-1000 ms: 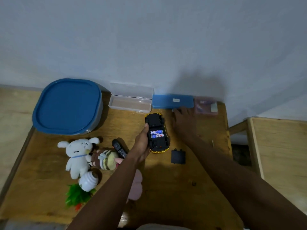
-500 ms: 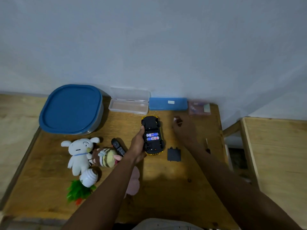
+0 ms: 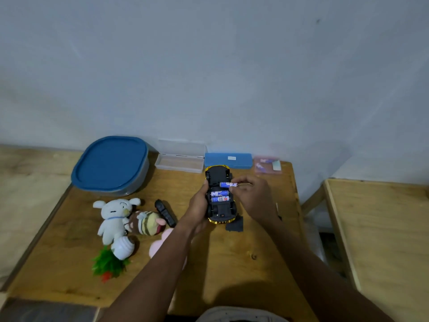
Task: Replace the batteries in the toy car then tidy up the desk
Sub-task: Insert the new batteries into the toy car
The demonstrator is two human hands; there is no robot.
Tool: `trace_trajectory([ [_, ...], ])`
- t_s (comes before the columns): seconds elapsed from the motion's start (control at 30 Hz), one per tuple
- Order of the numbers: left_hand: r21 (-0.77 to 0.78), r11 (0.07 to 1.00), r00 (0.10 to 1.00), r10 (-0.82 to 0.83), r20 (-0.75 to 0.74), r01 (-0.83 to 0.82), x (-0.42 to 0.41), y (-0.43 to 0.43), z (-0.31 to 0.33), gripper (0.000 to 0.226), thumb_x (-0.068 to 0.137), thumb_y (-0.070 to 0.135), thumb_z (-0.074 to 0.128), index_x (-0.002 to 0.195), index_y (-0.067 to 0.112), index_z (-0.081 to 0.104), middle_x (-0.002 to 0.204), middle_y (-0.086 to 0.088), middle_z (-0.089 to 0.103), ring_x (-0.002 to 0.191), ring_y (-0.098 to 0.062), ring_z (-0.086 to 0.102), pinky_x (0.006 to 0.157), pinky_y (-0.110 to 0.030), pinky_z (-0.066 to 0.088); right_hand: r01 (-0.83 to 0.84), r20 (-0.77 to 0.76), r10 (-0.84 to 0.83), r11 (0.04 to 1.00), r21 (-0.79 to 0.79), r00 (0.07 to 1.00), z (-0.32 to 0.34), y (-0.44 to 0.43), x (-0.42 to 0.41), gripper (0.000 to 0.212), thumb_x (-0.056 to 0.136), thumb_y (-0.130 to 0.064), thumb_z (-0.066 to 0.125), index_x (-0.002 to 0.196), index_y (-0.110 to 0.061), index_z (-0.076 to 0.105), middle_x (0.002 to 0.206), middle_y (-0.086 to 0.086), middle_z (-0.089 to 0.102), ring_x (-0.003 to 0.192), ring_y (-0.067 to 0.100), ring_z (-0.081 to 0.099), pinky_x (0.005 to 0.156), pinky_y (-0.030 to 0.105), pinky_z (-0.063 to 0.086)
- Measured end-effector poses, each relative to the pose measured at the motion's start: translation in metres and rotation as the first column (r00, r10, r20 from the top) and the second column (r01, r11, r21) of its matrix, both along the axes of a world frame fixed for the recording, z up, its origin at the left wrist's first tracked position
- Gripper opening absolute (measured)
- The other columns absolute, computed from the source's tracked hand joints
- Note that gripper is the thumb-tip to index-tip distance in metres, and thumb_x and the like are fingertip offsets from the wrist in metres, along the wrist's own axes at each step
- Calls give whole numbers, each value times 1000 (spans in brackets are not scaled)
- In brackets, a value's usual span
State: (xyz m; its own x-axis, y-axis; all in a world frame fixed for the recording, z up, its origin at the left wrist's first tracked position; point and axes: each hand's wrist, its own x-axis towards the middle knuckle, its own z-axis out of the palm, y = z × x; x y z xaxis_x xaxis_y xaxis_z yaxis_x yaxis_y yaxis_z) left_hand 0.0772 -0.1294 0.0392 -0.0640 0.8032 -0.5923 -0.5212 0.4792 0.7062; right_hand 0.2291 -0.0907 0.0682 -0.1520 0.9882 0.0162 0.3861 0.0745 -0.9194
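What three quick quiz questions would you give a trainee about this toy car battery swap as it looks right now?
1. True or false: the left hand holds the toy car with its underside up.
2. What does the right hand pinch? A: a battery. B: the black cover. C: the white plush toy.
3. How many seated batteries already show in the car?

Key: 1 true. 2 A. 3 two.
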Motion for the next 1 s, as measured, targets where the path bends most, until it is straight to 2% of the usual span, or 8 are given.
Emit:
trace_trajectory([
  [0.23, 55, 998, 1000, -9, -4, 9, 10, -6, 14, 56, 106, 50, 32, 131, 11, 63, 122, -19, 71, 98, -32, 70, 82, -44, 57, -49, -19, 49, 998, 34, 999, 17, -3, 13, 19, 80, -4, 73, 88, -21, 72, 82, -11, 72, 69, -1, 68, 63, 17, 54],
  [0.37, 81, 997, 1000, -17, 21, 15, 14, -8, 19, 56, 107, 48, 29, 128, 11, 64, 121, -21, 69, 92, -31, 71, 78, -43, 59, -60, -6, 60, 997, 45, 998, 20, -7, 17, 18, 80, -6, 76, 88, -22, 72, 81, -6, 73, 72, 4, 70, 66, 28, 59],
  [0.53, 110, 993, 998, -40, 48, 35, 20, -11, 23, 53, 108, 47, 26, 121, 16, 66, 114, -18, 73, 95, -32, 70, 92, -49, 54, -41, -14, 42, 999, 34, 999, 23, -12, 19, 17, 79, -8, 77, 88, -21, 72, 70, -5, 71, 69, 5, 69, 64, 32, 60],
  [0.7, 122, 992, 998, -43, 42, 38, 23, -14, 24, 53, 107, 48, 27, 128, 15, 62, 122, -20, 70, 110, -38, 66, 103, -58, 48, -48, 26, 46, 996, 79, 999, 26, -14, 18, 17, 79, -10, 78, 92, -20, 73, 79, -6, 71, 74, 8, 68, 65, 31, 60],
  [1.0, 127, 992, 1000, -18, 12, 16, 20, -15, 25, 52, 106, 50, 30, 129, 15, 62, 121, -19, 71, 115, -38, 66, 103, -57, 49, -4, 35, -1, 991, 135, 999, 25, -18, 14, 21, 78, -13, 79, 97, -17, 72, 86, -9, 71, 77, 5, 66, 68, 26, 59],
])
